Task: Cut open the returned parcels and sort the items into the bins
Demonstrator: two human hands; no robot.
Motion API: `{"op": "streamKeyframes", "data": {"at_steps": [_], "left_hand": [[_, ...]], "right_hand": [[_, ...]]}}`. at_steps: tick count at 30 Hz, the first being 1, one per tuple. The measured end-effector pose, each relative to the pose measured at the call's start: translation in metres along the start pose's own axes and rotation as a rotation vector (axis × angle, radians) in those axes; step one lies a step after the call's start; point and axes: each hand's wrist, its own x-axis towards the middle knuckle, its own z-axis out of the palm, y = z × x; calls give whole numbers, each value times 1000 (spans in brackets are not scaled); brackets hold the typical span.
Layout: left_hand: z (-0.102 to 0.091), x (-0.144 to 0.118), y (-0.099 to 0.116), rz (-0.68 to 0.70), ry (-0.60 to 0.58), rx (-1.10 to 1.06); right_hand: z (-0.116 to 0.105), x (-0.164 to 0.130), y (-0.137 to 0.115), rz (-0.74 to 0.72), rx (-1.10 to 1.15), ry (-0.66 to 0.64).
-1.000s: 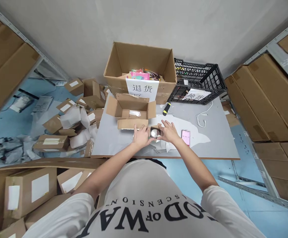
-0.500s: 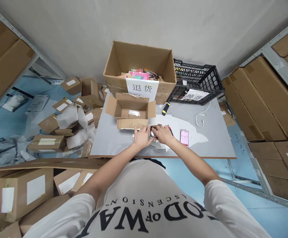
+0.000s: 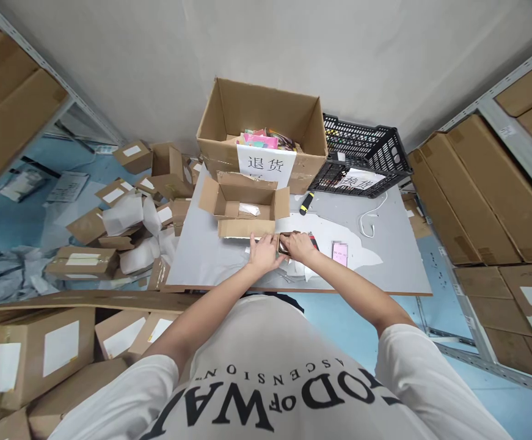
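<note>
Near the front of the grey table (image 3: 394, 275), a small brown box (image 3: 282, 236) lies between my hands, its inside dark with a shiny rim; what is in it I cannot make out. My left hand (image 3: 264, 253) grips its left side, thumb toward me. From the right, my right hand (image 3: 298, 247) closes over the other side, fingers bent at the opening and hiding much of it. Right behind my left hand stands an open carton (image 3: 246, 228) with crumpled white paper (image 3: 249, 209) inside. Clear plastic scraps (image 3: 288, 276) lie under my wrists.
Behind are a large carton (image 3: 211, 153) of colourful packets and a black crate (image 3: 380, 156). A black-yellow cutter (image 3: 306, 203), a phone (image 3: 339, 253), a white cable (image 3: 367, 216) and a red-black item (image 3: 313, 240) lie on the table. Parcels (image 3: 82, 264) pile at left; shelved cartons (image 3: 495, 183) stand right.
My right hand has shifted slightly left and its fingers are more bent over the small box, hiding more of its shiny inside. My left hand stays put; the view has shifted slightly.
</note>
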Motion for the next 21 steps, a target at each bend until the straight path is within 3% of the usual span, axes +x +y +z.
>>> {"op": "streamKeyframes", "data": {"at_steps": [8,15,21], "left_hand": [[1,-4,-1,14,19,-5],[-1,0,-3,-7,9,-19],[-6,5,-4,-4,-42,-13]], "right_hand": [[0,2,12,-166,-37,9],[4,9,7,-141,-104,32],[-11,11,11,-259,-142,-24]]}}
